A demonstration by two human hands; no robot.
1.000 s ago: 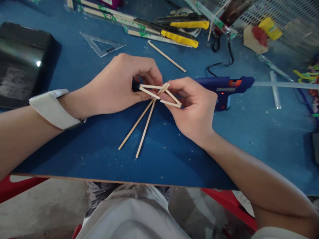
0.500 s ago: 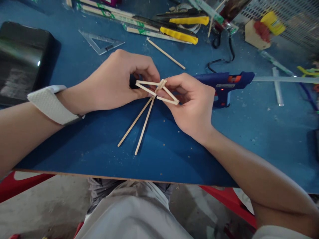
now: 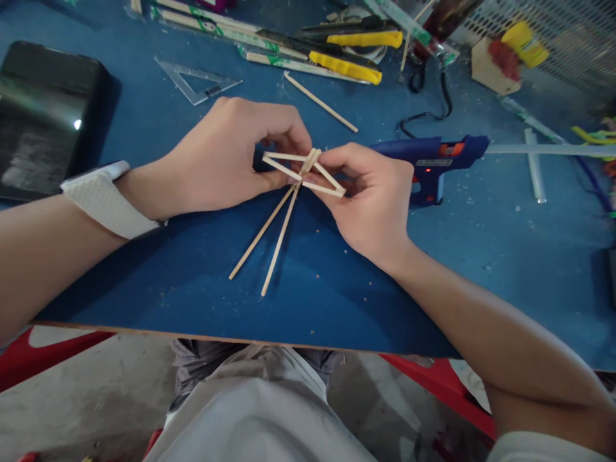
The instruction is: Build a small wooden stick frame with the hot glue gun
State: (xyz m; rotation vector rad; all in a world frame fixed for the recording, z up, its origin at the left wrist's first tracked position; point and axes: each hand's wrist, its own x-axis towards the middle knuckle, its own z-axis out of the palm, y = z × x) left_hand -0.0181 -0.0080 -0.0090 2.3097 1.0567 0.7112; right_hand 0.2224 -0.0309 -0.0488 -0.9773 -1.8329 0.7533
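Note:
Between my two hands is a small frame of thin wooden sticks, two triangles meeting at a crossing in the middle. Two long legs of it slant down toward the table's front edge, spread apart at their lower ends. My left hand pinches the frame near the crossing from the left, its fingertips partly hidden behind the sticks. From the other side my right hand grips it, fingers curled round the right triangle. Just beyond the right hand lies a blue glue gun with a small red light on.
A loose stick and a clear set square lie behind my hands. Yellow-handled cutters and wrapped sticks are farther back. A black case stands at left. Cord and a perforated basket are at back right.
Both hands and the stick frame hold almost the same pose. The whole view has shifted very slightly; the grip looks the same.

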